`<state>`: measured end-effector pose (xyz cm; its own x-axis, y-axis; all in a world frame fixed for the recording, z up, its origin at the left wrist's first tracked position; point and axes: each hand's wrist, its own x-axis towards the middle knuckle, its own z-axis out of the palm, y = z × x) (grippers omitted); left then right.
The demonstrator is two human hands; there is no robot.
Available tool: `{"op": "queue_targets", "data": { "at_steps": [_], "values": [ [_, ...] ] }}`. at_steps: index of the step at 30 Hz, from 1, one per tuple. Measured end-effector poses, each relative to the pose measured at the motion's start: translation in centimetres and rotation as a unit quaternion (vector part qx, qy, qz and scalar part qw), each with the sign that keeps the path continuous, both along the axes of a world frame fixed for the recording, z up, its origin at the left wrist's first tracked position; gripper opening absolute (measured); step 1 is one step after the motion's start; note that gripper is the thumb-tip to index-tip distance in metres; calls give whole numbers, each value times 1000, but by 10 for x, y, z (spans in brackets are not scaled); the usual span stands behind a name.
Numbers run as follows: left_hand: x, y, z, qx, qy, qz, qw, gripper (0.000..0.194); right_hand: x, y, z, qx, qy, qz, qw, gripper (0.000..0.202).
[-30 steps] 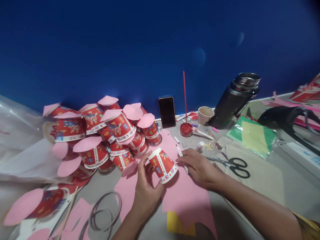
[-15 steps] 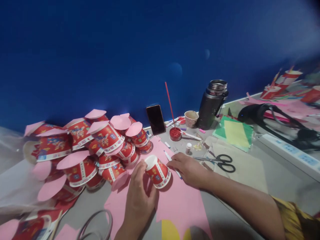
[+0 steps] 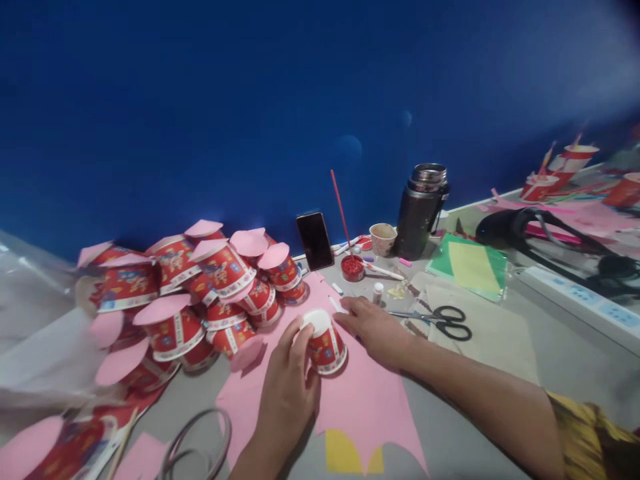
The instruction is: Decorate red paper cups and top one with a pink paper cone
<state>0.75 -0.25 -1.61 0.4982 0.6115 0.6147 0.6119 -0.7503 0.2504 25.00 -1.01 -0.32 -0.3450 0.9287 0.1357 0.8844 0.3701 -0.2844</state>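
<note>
A red patterned paper cup (image 3: pixel 327 348) stands upside down on a pink paper sheet (image 3: pixel 370 400). My left hand (image 3: pixel 290 380) is closed round its left side, fingertips on the white base. To the right of the cup, my right hand (image 3: pixel 373 328) lies low over the sheet, fingers together. A white marker (image 3: pixel 336 305) shows at its fingertips, the rest of it hidden under the hand. Many similar cups with pink paper discs (image 3: pixel 175 333) are piled at the left.
Behind stand a phone (image 3: pixel 315 241), a jar of red material (image 3: pixel 353 268), a small cup (image 3: pixel 383 239) and a black flask (image 3: pixel 423 213). Scissors (image 3: pixel 450 323), green sheets (image 3: pixel 450 261) and a power strip (image 3: pixel 583 300) are at right; tape rings (image 3: pixel 200 443) at front left.
The cup and my left hand have shifted slightly right, and the cup's printed side has turned. My right hand now covers more of the marker. The camera view has shifted a little.
</note>
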Motion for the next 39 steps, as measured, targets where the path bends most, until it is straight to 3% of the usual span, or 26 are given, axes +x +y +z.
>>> {"op": "queue_targets", "data": {
  "at_steps": [4,9,13,16,21,25,29,33,35,37,39],
  "values": [
    [-2,0,6,3,-8,-4,1000,74,3,-5,-3,28,29,-5,999,44],
    [-15,9,19,21,-66,101,992,83,4,-12,1,83,101,-7,991,24],
    [-13,7,29,-4,-80,117,990,85,-1,-14,10,15,32,-48,998,26],
    [-6,-6,38,-6,-71,80,994,84,-4,-14,15,-37,-17,-84,996,38],
    [-19,-46,52,-68,-17,48,996,86,-4,-12,13,-54,-10,-106,993,23],
    [-40,-74,45,-113,4,116,987,81,-3,-11,8,-57,52,-111,991,20],
    [-51,-77,36,-91,-23,183,979,79,0,-9,11,-46,169,-121,977,20],
    [-51,-61,46,-75,-67,138,985,87,2,-9,17,-80,310,-85,943,19],
    [-46,-51,54,-64,-68,110,990,89,1,-10,20,-140,439,-34,887,22],
    [-39,-43,61,-63,-53,81,993,86,0,-12,24,-199,561,15,803,25],
    [-30,-36,64,-71,-26,53,996,81,3,-15,32,-230,605,34,762,19]
  ]
}}
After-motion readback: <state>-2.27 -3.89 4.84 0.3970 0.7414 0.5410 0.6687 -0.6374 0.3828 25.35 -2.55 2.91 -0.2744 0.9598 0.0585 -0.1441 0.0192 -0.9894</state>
